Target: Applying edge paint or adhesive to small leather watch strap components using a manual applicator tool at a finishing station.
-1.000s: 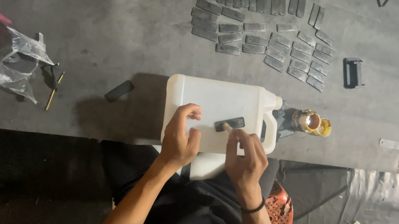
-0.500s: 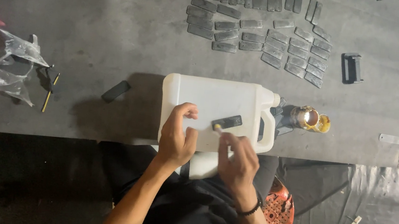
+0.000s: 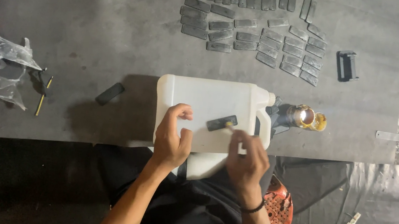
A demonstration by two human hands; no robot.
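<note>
A white plastic jerrycan (image 3: 210, 98) lies on its side in front of me, on the grey floor. A small dark flat strip (image 3: 222, 123) lies on top of it. My right hand (image 3: 246, 163) holds a thin brush-like stick (image 3: 233, 130) whose tip touches the strip's right end. My left hand (image 3: 173, 136) rests on the can to the strip's left, fingers curled, holding nothing that I can see.
Several dark flat strips (image 3: 260, 35) lie in rows farther away. A small open tin with yellowish glue (image 3: 306, 117) stands right of the can. A loose strip (image 3: 109, 93), a crumpled clear bag (image 3: 3, 71) and a black clip (image 3: 347, 66) lie around.
My right hand has shifted a little right and down while the stick's tip stays at the strip's end. The left hand keeps its place on the can.
</note>
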